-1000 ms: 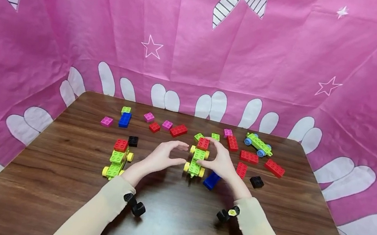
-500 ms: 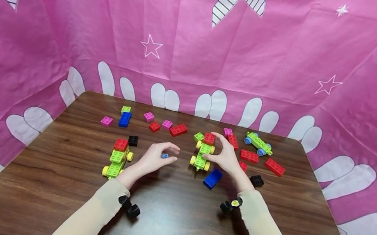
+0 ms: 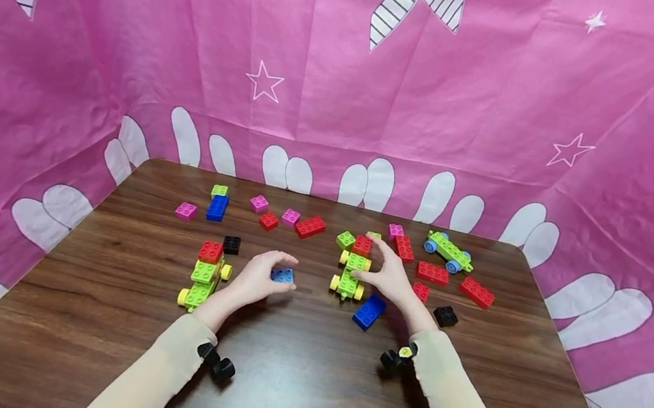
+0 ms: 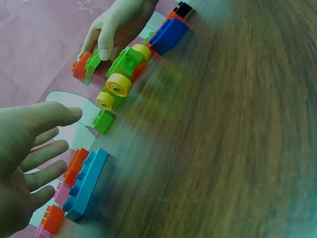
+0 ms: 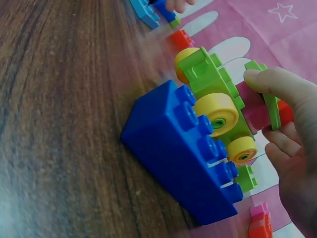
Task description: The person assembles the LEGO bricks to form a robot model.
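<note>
My right hand (image 3: 390, 281) grips the upper part of a green toy car (image 3: 347, 284) with yellow wheels, near the middle of the table. In the right wrist view, the thumb lies on a slanted green piece (image 5: 271, 110) of this car, beside a dark pink block (image 5: 253, 106). A red brick (image 3: 362, 244) tops the car's far end. Over a light blue brick (image 3: 282, 275) reaches my left hand (image 3: 258, 279), thumb and fingers apart around it. The left wrist view has those fingers loosely extended beside the light blue brick (image 4: 88, 183); contact cannot be told.
A dark blue brick (image 3: 369, 312) lies close to the right hand. Another green car (image 3: 201, 284) with yellow wheels stands left, near the left forearm. A green car base (image 3: 450, 252) with blue wheels is at the back right. Loose red, pink and black bricks dot the table (image 3: 296, 387).
My left hand has drawn away from the car, leftward to the light blue brick, which has come into sight. The right hand has shifted the car slightly to the right.
</note>
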`<state>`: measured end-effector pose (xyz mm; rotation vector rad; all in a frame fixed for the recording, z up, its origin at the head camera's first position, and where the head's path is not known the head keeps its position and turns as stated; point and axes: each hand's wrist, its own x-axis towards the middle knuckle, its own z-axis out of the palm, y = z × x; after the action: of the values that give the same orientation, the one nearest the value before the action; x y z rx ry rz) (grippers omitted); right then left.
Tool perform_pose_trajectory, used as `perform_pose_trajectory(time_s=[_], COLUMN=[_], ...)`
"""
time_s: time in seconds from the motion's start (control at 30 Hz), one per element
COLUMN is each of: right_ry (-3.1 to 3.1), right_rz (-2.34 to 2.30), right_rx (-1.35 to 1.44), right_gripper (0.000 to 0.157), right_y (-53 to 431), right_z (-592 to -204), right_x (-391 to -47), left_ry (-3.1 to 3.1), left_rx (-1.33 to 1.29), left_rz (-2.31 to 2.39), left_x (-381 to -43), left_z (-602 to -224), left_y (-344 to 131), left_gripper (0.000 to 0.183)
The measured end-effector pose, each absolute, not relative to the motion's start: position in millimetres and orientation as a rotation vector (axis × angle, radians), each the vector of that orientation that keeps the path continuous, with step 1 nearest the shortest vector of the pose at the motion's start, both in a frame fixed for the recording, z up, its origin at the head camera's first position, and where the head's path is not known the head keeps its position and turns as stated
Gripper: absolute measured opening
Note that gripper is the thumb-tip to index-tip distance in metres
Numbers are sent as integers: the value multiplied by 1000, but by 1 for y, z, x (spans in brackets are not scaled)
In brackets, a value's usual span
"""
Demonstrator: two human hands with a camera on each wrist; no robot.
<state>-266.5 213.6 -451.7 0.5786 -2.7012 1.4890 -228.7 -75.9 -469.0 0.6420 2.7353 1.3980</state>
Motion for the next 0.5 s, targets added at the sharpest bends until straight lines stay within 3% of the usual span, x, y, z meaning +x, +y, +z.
perform_pose_trajectory(time_s=[0.13,0.5], right_ry=[-2734,-2769], right_rz=[1496,1477], right_rx=[592,604], right_gripper=[79,80], right_y=[206,208], right_z=[-433,-443], right_x=[-254,-262], left_ry=[2738,2749], left_rx=[614,575], left_rz=[1369,1248], left_x=[-230,-231], left_z=[-471,-471], left_y=[-79,-87], left_gripper=[50,58])
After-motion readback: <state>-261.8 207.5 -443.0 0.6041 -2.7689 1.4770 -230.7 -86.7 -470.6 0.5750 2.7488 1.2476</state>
